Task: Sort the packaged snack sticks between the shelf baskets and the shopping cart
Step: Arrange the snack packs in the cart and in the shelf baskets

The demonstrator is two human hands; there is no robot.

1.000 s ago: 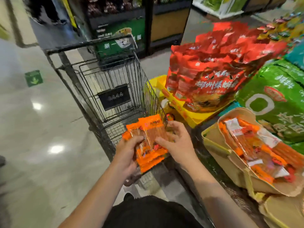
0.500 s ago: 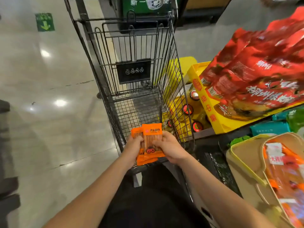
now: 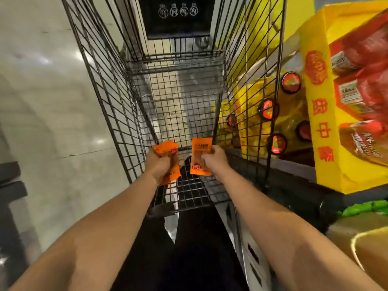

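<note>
Holding orange snack packs (image 3: pixel 201 156), clear-windowed, over cart (image 3: pixel 180 97)

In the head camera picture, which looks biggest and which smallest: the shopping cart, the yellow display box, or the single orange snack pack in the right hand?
1. shopping cart
2. yellow display box, partly cut off by the frame
3. orange snack pack, gripped by the right hand

Shopping cart (image 3: pixel 180 97): dark, matt metal wire mesh, surrounding both grips. Snack packs in the left hand's grip (image 3: pixel 168 162) and single pack in the right hand's grip (image 3: pixel 200 157): glossy orange plastic film. Floor (image 3: pixel 48 101), left of the grips: smooth, polished, reflecting ceiling lights. Display box (image 3: pixel 327 143), right of the grips: yellow printed cardboard holding shiny red plastic bags (image 3: pixel 363 80).
</note>
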